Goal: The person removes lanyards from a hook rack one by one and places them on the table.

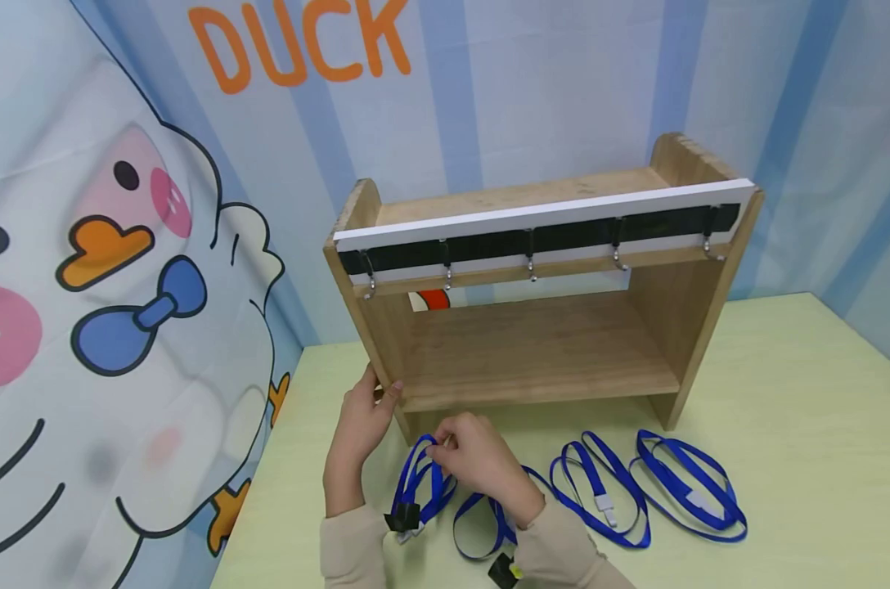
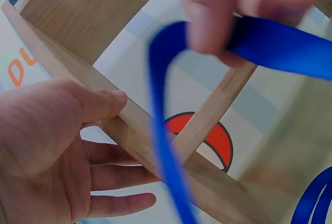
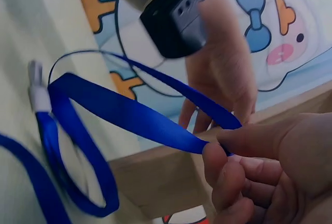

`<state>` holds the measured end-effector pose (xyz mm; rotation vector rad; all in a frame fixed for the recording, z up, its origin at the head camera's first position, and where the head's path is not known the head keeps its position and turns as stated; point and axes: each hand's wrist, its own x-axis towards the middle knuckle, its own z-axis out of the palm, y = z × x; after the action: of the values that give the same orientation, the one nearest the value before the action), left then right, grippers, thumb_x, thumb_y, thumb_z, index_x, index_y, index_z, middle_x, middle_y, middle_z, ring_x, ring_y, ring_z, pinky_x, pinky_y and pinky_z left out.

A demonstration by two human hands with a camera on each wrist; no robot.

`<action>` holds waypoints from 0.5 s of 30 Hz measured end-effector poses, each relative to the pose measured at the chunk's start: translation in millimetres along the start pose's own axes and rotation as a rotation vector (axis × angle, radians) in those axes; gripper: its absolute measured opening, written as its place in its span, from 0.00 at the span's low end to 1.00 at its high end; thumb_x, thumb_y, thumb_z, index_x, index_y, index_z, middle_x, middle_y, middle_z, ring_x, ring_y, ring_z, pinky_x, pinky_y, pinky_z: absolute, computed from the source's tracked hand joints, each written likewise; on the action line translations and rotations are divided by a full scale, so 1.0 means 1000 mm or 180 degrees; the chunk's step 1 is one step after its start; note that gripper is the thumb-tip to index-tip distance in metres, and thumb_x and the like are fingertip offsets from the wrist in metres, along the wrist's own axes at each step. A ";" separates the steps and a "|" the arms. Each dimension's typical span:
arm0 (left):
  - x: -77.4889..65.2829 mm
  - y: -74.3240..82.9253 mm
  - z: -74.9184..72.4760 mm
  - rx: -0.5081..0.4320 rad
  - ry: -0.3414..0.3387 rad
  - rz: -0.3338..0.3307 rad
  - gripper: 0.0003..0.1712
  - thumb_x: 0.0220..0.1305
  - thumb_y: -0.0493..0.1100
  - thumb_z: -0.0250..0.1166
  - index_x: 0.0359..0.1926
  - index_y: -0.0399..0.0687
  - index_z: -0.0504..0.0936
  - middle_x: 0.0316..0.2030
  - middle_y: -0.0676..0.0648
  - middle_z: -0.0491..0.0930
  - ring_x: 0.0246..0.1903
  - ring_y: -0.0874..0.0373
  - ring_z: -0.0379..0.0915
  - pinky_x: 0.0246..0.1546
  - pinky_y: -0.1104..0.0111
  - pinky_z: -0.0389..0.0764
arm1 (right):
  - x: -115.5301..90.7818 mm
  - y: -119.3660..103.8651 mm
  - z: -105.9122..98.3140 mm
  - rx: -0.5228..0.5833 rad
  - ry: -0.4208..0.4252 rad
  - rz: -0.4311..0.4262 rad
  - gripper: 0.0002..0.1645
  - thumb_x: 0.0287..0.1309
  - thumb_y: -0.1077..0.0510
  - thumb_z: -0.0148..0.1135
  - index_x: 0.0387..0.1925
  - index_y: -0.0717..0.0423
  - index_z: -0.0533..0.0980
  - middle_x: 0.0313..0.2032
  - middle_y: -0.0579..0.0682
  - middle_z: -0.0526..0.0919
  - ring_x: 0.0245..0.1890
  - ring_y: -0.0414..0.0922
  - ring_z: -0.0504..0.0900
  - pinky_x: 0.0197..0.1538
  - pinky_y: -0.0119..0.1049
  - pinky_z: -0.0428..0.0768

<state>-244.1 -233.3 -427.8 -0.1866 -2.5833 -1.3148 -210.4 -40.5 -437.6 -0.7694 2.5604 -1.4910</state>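
My left hand [image 1: 364, 423] holds the left side panel of a small wooden shelf [image 1: 541, 343]. In the left wrist view its thumb lies on the panel's front edge and the fingers [image 2: 124, 177] reach behind it. My right hand [image 1: 482, 458] pinches a blue lanyard [image 3: 129, 117] between thumb and fingertips, in front of the shelf's lower left corner. The lanyard's loop is partly lifted, and its pale clip [image 3: 39, 92] hangs low in the right wrist view. Several metal hooks [image 1: 531, 266] line a black strip along the shelf's upper front.
To the right on the pale table [image 1: 798, 458] lie more blue lanyards, one with a white clip [image 1: 605, 505] and another looped lanyard [image 1: 691, 487] farther right. My right forearm partly covers one lanyard [image 1: 482, 532]. A duck-printed curtain [image 1: 548, 90] stands behind the shelf.
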 end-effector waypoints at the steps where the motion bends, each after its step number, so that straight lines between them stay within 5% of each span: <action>1: 0.000 0.000 0.000 -0.0002 0.0000 -0.0018 0.30 0.76 0.42 0.58 0.73 0.36 0.63 0.64 0.31 0.73 0.58 0.35 0.76 0.54 0.46 0.80 | 0.000 0.002 0.000 -0.0039 0.0032 0.0015 0.06 0.63 0.65 0.66 0.29 0.60 0.83 0.15 0.41 0.78 0.14 0.37 0.75 0.16 0.28 0.70; 15: 0.000 0.003 0.000 -0.0063 -0.0030 -0.0080 0.31 0.77 0.42 0.57 0.74 0.38 0.61 0.65 0.31 0.71 0.59 0.35 0.75 0.55 0.46 0.80 | 0.004 0.025 0.009 -0.0320 0.0111 0.0324 0.04 0.60 0.68 0.64 0.32 0.64 0.84 0.16 0.43 0.79 0.16 0.37 0.74 0.19 0.29 0.71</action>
<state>-243.3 -232.0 -425.5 -0.1648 -2.5894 -1.3516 -220.1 -39.2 -462.0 -0.6182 2.6736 -1.3676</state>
